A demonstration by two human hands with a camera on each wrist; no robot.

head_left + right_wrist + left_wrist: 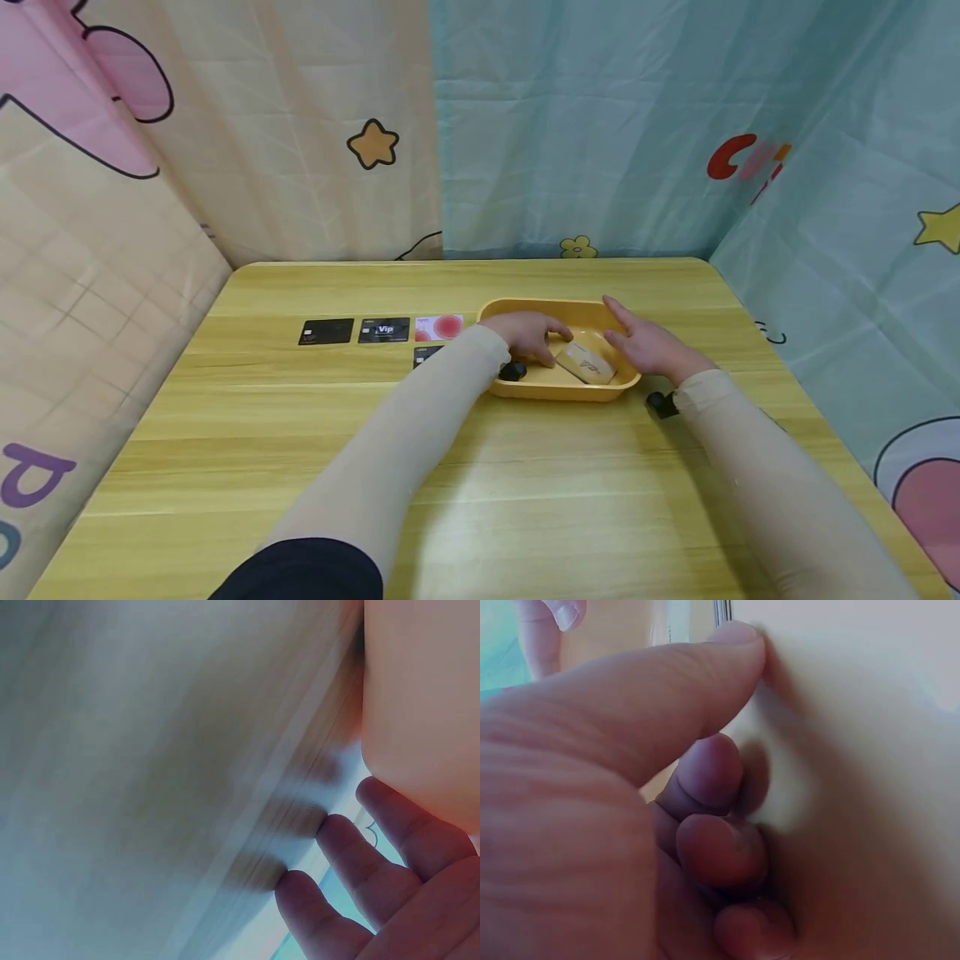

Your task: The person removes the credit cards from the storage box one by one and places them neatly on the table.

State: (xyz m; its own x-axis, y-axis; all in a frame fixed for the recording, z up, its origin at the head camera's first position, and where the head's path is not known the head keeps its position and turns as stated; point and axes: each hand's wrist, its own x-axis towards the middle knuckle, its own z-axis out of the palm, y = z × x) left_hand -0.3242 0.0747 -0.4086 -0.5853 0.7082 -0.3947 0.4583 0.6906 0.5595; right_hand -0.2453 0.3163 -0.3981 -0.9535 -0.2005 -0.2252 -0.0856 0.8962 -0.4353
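Observation:
My left hand (534, 333) reaches into a yellow tray (555, 392), its fingertips down by the floor of it. Beside those fingers lies a cream-topped stack of cards (588, 364), tilted at an angle in the tray. In the left wrist view the thumb tip overlaps the thin layered edge of the stack (722, 610), while the other fingers curl against the tray floor. At the tray's right end my right hand (652, 343) holds the side, thumb over the rim and fingers (349, 855) along the outer wall.
Left of the tray, a black card (326, 332), a dark "Vip" card (384, 330) and a pink card with red circles (438, 327) form a row. Below it another dark card (426, 355) is partly hidden by the left sleeve. Printed curtains (577, 150) hang around the wooden table (300, 450).

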